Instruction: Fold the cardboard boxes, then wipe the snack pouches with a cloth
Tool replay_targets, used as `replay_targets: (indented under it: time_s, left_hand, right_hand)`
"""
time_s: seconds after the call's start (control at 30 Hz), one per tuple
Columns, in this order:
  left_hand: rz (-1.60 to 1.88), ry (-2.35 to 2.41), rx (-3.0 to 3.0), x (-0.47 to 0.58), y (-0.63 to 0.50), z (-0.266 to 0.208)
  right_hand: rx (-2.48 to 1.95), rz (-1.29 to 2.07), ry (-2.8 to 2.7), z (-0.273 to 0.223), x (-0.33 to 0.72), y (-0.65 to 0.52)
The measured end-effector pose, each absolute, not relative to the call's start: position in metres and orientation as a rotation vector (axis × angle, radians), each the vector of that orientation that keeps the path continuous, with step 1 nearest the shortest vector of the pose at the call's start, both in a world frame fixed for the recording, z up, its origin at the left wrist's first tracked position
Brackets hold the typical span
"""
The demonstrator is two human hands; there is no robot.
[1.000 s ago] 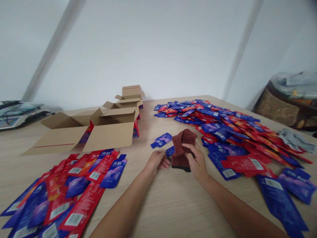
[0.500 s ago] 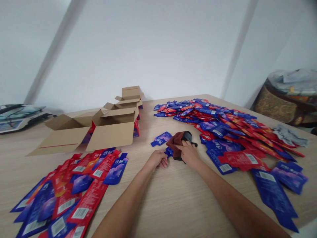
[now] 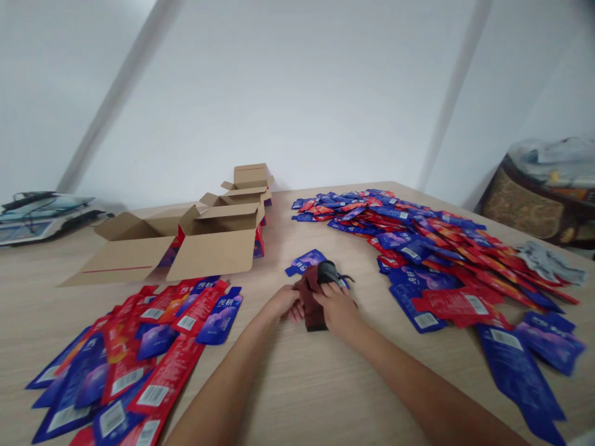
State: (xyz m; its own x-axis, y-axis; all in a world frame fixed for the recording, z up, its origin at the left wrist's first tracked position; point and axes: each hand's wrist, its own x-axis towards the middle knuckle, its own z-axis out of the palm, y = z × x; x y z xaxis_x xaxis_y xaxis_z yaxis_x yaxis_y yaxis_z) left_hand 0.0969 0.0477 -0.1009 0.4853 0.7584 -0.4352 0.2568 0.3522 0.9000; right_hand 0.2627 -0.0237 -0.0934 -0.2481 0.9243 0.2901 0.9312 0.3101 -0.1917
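In the middle of the table my right hand (image 3: 343,311) grips a brown and black cloth (image 3: 313,291) with a thin dark cord at its far side. My left hand (image 3: 282,303) is closed at the left edge of this cloth, fingers curled. What lies under the cloth is mostly hidden; a bit of blue shows behind it. Just beyond, a flat blue packet (image 3: 304,262) with white lettering lies on the table.
At right spreads a large heap of red and blue packets (image 3: 418,241), with a grey glove-like cloth (image 3: 551,261) on it. Overlapping packets (image 3: 134,359) lie front left. Open cardboard boxes (image 3: 211,251) stand behind them. A patterned chair (image 3: 523,201) is at far right.
Both hands have come slightly left and nearer with the cloth. The blue packet corner beside my left fingers is now covered. The camera view has shifted a little.
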Motion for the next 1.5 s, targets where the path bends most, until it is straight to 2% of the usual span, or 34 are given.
replay_targets:
  time_s: [0.17, 0.27, 0.33, 0.4, 0.47, 0.5, 0.6, 0.67, 0.83, 0.9, 1.0, 1.13, 1.23, 1.37, 1.5]
  left_hand:
    - [0.355, 1.143, 1.371, 0.089, 0.051, -0.094]
    - [0.261, 1.303, 1.488, 0.082, 0.053, -0.087]
    - [0.415, 1.437, 1.65, 0.079, 0.05, -0.082]
    - [0.753, 1.495, 1.83, 0.082, 0.042, -0.08]
    - [0.984, 1.363, 1.996, 0.09, 0.033, -0.081]
    - [0.981, 1.233, 2.077, 0.095, 0.028, -0.083]
    - [0.745, 0.877, 2.268, 0.11, 0.019, -0.092]
    - [0.643, 0.864, 2.348, 0.115, 0.017, -0.098]
    - [0.553, 1.527, 2.455, 0.112, 0.016, -0.101]
    - [0.174, 1.794, 2.556, 0.102, 0.015, -0.094]
    - [-0.492, 1.921, 2.674, 0.071, 0.018, -0.082]
    - [-0.721, 2.156, 2.615, 0.019, 0.031, -0.068]
    - [-0.626, 2.286, 2.592, 0.008, 0.042, -0.062]
    - [-0.135, 1.954, 2.766, 0.045, 0.064, -0.066]
    - [0.262, 1.829, 2.576, 0.093, 0.103, -0.08]
  right_hand:
    - [-2.015, 0.003, -2.033, -0.099, 0.301, 0.001]
    - [-2.067, -0.053, -1.967, -0.104, 0.321, 0.007]
    - [-2.049, -0.075, -1.939, -0.107, 0.324, 0.007]
    - [-2.025, -0.068, -1.876, -0.111, 0.323, 0.006]
    - [-1.997, -0.027, -1.801, -0.115, 0.322, 0.008]
    - [-1.983, -0.001, -1.768, -0.117, 0.323, 0.009]
    - [-1.938, 0.054, -1.715, -0.121, 0.327, 0.011]
    - [-1.904, 0.065, -1.703, -0.122, 0.33, 0.011]
    - [-1.88, 0.089, -1.698, -0.119, 0.329, 0.009]
    - [-1.895, 0.104, -1.698, -0.116, 0.328, 0.008]
    - [-1.925, 0.111, -1.703, -0.113, 0.327, 0.007]
    - [-1.97, 0.102, -1.703, -0.111, 0.325, 0.007]
    - [-1.97, 0.098, -1.696, -0.111, 0.323, 0.008]
    - [-1.959, 0.104, -1.688, -0.11, 0.321, 0.008]
    - [-1.914, 0.102, -1.66, -0.114, 0.323, 0.01]
